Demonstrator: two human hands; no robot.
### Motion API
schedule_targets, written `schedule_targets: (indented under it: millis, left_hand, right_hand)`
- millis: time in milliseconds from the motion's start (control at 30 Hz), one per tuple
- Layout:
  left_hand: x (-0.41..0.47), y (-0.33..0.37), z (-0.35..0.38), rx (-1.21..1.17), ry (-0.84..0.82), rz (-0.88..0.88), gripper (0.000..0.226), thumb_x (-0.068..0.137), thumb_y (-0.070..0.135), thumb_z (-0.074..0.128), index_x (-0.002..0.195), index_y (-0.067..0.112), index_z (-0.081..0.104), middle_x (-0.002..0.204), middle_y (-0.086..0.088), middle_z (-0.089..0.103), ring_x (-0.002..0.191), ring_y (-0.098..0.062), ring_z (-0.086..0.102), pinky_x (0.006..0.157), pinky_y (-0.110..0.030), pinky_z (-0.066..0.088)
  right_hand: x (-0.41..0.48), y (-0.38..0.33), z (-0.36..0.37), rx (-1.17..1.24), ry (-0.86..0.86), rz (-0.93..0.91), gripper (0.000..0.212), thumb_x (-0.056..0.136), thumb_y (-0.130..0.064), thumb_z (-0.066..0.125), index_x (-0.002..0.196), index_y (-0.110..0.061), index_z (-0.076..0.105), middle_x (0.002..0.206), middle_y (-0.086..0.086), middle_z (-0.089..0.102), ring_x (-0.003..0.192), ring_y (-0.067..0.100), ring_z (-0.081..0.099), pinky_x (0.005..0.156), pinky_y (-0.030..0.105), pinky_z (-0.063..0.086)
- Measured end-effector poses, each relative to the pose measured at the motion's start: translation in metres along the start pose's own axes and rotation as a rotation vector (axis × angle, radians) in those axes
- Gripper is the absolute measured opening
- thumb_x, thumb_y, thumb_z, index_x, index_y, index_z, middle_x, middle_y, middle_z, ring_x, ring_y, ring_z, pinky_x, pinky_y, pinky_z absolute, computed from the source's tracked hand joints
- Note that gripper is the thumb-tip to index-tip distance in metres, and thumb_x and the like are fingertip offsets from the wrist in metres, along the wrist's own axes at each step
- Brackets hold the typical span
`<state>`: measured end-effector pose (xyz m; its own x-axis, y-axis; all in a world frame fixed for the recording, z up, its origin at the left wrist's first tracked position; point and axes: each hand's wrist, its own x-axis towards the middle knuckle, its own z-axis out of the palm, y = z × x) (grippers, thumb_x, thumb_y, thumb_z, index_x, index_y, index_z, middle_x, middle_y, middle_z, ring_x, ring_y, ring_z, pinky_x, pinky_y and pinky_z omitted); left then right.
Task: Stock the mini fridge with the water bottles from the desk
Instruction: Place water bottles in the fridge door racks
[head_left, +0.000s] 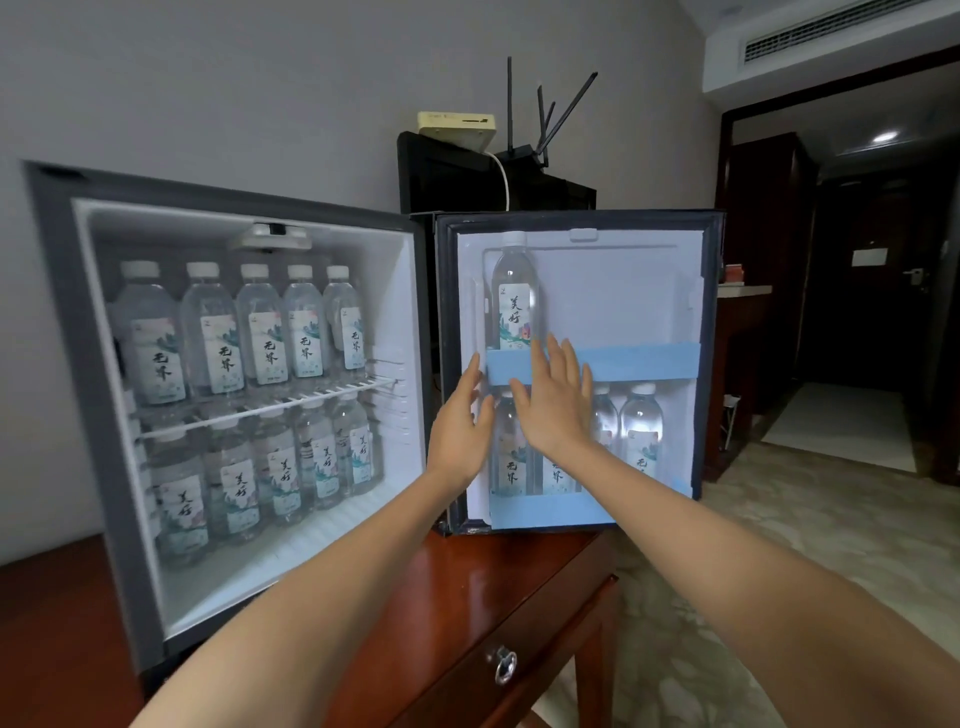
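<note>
Both hands were up at the open door (623, 291) of the mini fridge (62, 364), which stood at the back of the worktop (467, 571), the door swung out over its right end. My left hand (460, 421) was flat, fingers (474, 371) straight and spread, holding nothing, at the left end of the upper rail (639, 361). My right hand (553, 400) was the same: open, empty, fingertips lying across that rail. Whether either hand touched it, I could not tell.

One water bottle (514, 296) stood upright in the upper door pocket, its label just above my right fingertips. Below, behind the lower rail (550, 512), stood four door bottles (641, 431), two of them partly hidden by my hands.

Inside, five shelf bottles (260, 338) lined the wire shelf (311, 397). Under it I counted five floor bottles (239, 493) in front; anything behind was too blurred to count.

All were clear ribbed plastic with white screw caps and pale printed labels. Both rails were flat, matte, light blue bands. The fridge lining was smooth white, its frame dark grey. The worktop was glossy red-brown wood, and a metal ring pull (505, 665) hung on the drawer at its front edge.
</note>
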<state>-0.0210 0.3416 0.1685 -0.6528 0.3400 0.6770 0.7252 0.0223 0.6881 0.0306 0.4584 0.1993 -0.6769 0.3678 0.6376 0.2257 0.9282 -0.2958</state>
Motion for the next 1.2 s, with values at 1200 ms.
schedule_targets:
  millis: [1200]
  left_hand:
    - [-0.5, 0.095, -0.411, 0.709, 0.82, -0.879, 0.039, 0.092, 0.007, 0.055, 0.13, 0.014, 0.057, 0.114, -0.01, 0.068, 0.106, -0.023, 0.062, 0.091, -0.031, 0.046]
  right_hand:
    - [-0.413, -0.431, 0.076, 1.3, -1.137, -0.386, 0.024, 0.095, -0.01, 0.055, 0.117, -0.013, 0.063, 0.117, 0.009, 0.065, 0.106, 0.019, 0.059, 0.085, 0.02, 0.045]
